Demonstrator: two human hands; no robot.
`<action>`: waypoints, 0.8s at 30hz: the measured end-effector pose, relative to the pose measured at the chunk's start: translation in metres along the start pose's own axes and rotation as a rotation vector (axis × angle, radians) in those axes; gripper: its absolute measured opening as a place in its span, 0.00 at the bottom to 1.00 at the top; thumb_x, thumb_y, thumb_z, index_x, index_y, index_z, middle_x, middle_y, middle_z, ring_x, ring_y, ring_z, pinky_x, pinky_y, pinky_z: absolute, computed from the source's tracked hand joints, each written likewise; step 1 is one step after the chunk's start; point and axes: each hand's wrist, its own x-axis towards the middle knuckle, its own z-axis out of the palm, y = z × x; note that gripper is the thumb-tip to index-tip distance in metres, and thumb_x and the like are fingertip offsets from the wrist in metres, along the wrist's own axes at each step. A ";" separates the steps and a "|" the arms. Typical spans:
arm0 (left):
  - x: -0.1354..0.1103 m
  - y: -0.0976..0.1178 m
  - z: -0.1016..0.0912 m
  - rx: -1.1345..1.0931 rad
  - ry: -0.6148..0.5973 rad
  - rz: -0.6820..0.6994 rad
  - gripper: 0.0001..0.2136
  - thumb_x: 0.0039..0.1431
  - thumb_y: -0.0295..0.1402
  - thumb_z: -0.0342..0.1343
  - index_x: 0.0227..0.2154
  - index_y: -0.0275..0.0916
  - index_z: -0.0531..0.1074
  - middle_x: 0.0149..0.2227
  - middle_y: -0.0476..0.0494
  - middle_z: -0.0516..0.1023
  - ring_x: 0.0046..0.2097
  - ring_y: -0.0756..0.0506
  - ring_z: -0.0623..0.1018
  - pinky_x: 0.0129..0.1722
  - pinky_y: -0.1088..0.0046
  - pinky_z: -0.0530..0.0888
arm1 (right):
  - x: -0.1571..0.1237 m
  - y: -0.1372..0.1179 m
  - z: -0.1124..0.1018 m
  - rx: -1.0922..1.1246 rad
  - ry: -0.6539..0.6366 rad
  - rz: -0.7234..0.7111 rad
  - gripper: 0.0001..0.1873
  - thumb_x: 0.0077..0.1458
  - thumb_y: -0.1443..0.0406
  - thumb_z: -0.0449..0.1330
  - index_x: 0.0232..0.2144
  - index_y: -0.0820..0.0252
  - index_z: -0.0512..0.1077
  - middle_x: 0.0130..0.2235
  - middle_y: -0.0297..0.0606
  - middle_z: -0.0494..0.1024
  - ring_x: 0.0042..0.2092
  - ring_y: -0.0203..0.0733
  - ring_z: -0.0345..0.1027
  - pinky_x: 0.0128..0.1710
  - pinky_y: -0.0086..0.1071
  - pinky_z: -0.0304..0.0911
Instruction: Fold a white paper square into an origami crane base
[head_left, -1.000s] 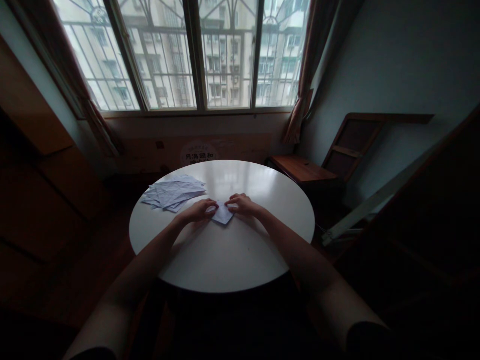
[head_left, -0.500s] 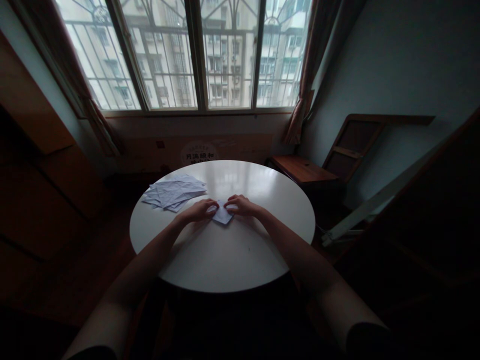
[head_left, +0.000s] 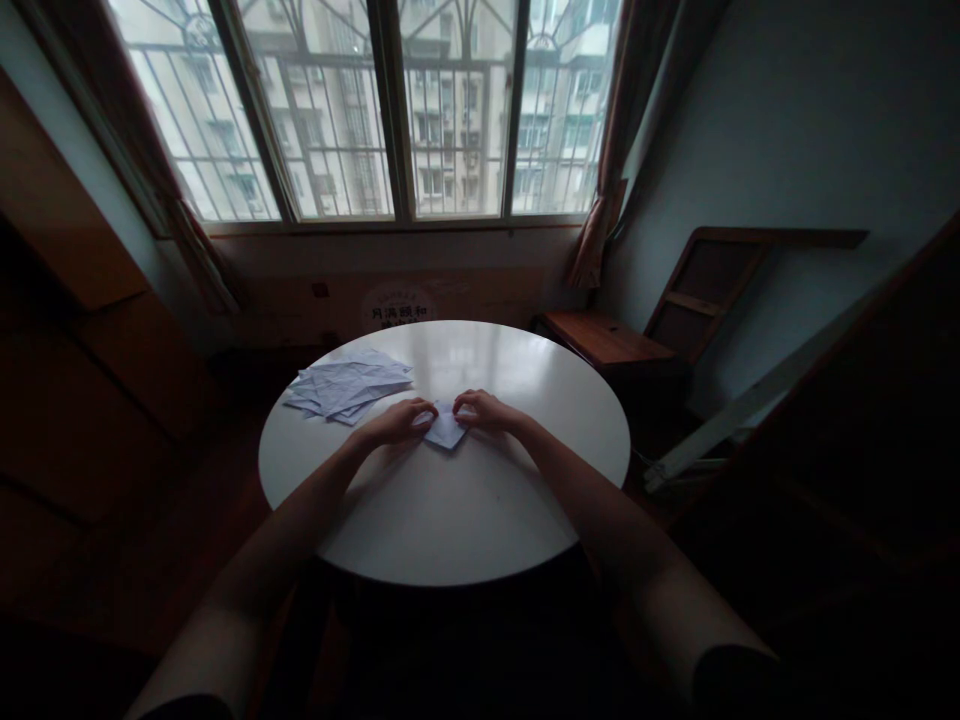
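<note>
A small folded sheet of white paper [head_left: 448, 432] lies on the round white table [head_left: 450, 520], one corner pointing towards me. My left hand [head_left: 405, 420] grips its left side, with the thumb and fingers curled around the edge. On the opposite side my right hand [head_left: 486, 411] pinches the paper between thumb and bent fingers. The far part of the sheet is partly hidden by my fingers. Left of my hands, a loose pile of creased papers [head_left: 349, 383] rests near the table's far left edge.
Beyond the table a cardboard box [head_left: 480, 295] with printed characters stands below the barred window [head_left: 405, 130]. A wooden bench [head_left: 611, 338] stands behind the table on the right. A wooden cabinet [head_left: 75, 220] is at the left.
The fingertips of my right hand have shifted slightly right along the paper. My left hand, the sheet and the pile look the same.
</note>
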 end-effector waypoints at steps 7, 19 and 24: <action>0.000 0.001 0.000 0.002 0.002 0.006 0.14 0.60 0.36 0.51 0.46 0.39 0.73 0.47 0.40 0.76 0.47 0.43 0.75 0.49 0.68 0.71 | 0.002 0.004 0.002 -0.001 0.028 -0.025 0.12 0.53 0.61 0.63 0.41 0.57 0.77 0.47 0.43 0.76 0.49 0.47 0.69 0.50 0.38 0.61; 0.000 0.000 0.000 0.026 -0.009 -0.004 0.14 0.60 0.37 0.50 0.46 0.39 0.73 0.47 0.40 0.76 0.47 0.43 0.75 0.49 0.68 0.71 | -0.002 -0.003 -0.002 -0.023 0.007 0.012 0.12 0.54 0.60 0.63 0.40 0.57 0.76 0.48 0.44 0.76 0.51 0.49 0.67 0.50 0.41 0.62; -0.001 -0.001 0.000 0.017 -0.010 0.007 0.14 0.60 0.36 0.50 0.46 0.39 0.73 0.48 0.39 0.76 0.47 0.43 0.75 0.50 0.67 0.71 | 0.000 0.000 -0.001 -0.005 0.029 -0.039 0.12 0.54 0.61 0.63 0.41 0.56 0.77 0.48 0.42 0.76 0.50 0.47 0.68 0.50 0.38 0.61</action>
